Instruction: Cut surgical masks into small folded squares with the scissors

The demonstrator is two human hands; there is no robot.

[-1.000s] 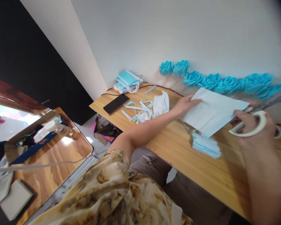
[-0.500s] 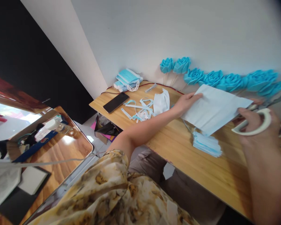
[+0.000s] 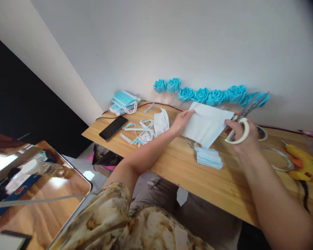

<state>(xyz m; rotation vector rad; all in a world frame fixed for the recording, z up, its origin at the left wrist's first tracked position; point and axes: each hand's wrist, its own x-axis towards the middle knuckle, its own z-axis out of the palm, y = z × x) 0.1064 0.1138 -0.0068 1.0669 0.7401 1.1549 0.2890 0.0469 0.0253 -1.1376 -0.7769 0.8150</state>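
My left hand (image 3: 181, 121) pinches the left edge of a pale blue sheet of mask fabric (image 3: 205, 123) and holds it up above the wooden table (image 3: 224, 184). My right hand (image 3: 241, 133) grips white-handled scissors (image 3: 246, 125), whose blades point up and right past the sheet's right edge. A small stack of cut blue pieces (image 3: 208, 157) lies on the table just below the sheet.
A row of blue fabric roses (image 3: 206, 93) leans against the wall. Left on the table lie a white mask (image 3: 161, 121), cut strips (image 3: 141, 132), a black phone (image 3: 113, 127) and a pile of blue masks (image 3: 123, 100). A yellow glue gun (image 3: 302, 161) lies at right.
The view has swung to the right and pulled back, so the glue gun now shows. Both hands keep their hold on the sheet and the scissors.
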